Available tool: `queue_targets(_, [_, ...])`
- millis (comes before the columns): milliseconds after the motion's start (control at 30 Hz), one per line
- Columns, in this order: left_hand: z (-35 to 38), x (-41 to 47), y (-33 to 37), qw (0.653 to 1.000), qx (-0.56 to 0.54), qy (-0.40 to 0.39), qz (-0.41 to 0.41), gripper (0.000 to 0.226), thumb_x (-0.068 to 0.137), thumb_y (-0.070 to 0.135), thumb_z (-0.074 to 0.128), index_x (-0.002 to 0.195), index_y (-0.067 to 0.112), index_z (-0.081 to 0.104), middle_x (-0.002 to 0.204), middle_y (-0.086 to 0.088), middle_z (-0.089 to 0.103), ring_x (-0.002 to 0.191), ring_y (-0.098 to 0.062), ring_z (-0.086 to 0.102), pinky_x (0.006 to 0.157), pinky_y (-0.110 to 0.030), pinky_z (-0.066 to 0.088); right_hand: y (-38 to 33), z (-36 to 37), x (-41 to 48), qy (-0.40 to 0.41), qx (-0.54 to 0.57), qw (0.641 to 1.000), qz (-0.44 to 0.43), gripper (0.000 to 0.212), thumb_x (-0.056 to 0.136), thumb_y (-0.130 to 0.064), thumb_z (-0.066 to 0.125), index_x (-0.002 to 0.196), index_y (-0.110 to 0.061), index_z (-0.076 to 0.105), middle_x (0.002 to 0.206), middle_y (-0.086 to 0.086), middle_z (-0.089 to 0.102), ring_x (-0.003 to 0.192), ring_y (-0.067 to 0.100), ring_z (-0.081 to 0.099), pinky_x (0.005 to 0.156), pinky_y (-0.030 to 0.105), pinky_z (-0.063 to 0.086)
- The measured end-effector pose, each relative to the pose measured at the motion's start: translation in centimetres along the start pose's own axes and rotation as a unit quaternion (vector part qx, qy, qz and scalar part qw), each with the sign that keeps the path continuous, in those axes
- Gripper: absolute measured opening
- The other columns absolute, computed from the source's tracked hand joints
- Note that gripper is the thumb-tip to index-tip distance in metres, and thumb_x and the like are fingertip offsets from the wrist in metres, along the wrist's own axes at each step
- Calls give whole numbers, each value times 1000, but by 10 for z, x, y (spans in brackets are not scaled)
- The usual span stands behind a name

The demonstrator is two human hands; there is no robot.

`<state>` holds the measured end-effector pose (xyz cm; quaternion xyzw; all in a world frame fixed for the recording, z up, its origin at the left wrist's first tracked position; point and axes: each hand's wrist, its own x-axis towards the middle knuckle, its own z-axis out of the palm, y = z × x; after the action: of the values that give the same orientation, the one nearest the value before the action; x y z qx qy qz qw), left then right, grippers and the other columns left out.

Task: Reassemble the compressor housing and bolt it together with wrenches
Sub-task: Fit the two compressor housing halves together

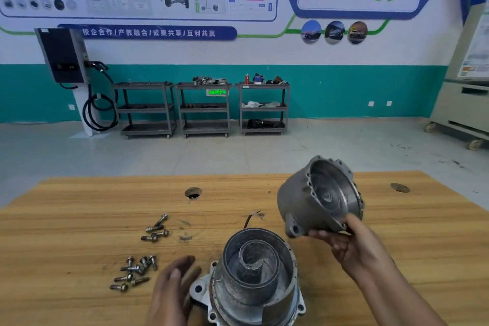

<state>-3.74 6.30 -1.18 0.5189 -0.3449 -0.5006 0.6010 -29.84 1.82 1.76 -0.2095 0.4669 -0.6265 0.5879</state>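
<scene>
In the head view, your right hand grips the housing cover by its lower rim, with the thumb inside the rim and the fingers curled under it. The cover is lifted off the wooden table and tilted, so its open side faces you. Below and to the left of this grip, the housing base stands on the table with its spiral part facing up. Your left hand is just beside the base, with fingers relaxed and holding nothing. Left of this hand lie two groups of bolts: the near bolts and the far bolts.
</scene>
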Motion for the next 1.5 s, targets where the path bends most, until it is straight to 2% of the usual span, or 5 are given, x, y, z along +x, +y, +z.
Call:
queue_targets(333, [34, -9, 72, 977, 128, -40, 164, 15, 90, 34, 52, 96, 32, 65, 91, 23, 71, 85, 8, 64, 72, -21, 43, -22, 67, -46, -124, 85, 985, -81, 34, 94, -16, 37, 83, 3, 63, 73, 30, 68, 46, 15, 65, 33, 12, 38])
queue_targets(967, [64, -6, 122, 874, -249, -347, -233, 93, 69, 84, 37, 111, 8, 70, 112, -30, 64, 102, -51, 57, 105, -74, 4, -8, 111, -90, -162, -71, 943, -281, 13, 88, -2, 54, 97, -9, 61, 84, 21, 69, 62, 38, 68, 44, 34, 53])
queue_targets(1133, [61, 6, 116, 874, -246, -354, -225, 90, 63, 78, 46, 111, 5, 69, 119, -34, 59, 103, -54, 57, 104, -72, 5, -7, 125, -113, -235, -91, 912, -325, 32, 41, -1, 25, 29, -8, 54, 32, -19, 39, 31, -10, 46, 46, -3, 35])
queue_targets(1200, [61, 10, 116, 885, -251, -333, -207, 85, 70, 74, 47, 110, 3, 70, 113, -30, 64, 95, -48, 64, 107, -68, 13, -14, 113, -85, -232, -174, 902, -321, 33, 85, -15, 48, 56, -14, 65, 44, -8, 56, 48, -3, 55, 44, 12, 42])
queue_targets(1500, [47, 34, 118, 922, -224, -302, -95, 68, 61, 51, 66, 111, 5, 67, 115, -22, 66, 98, -40, 67, 75, -54, 56, -46, 82, -41, -237, -229, 921, -209, 44, 66, -30, 55, 109, -23, 65, 109, -6, 69, 102, 13, 61, 81, 34, 46])
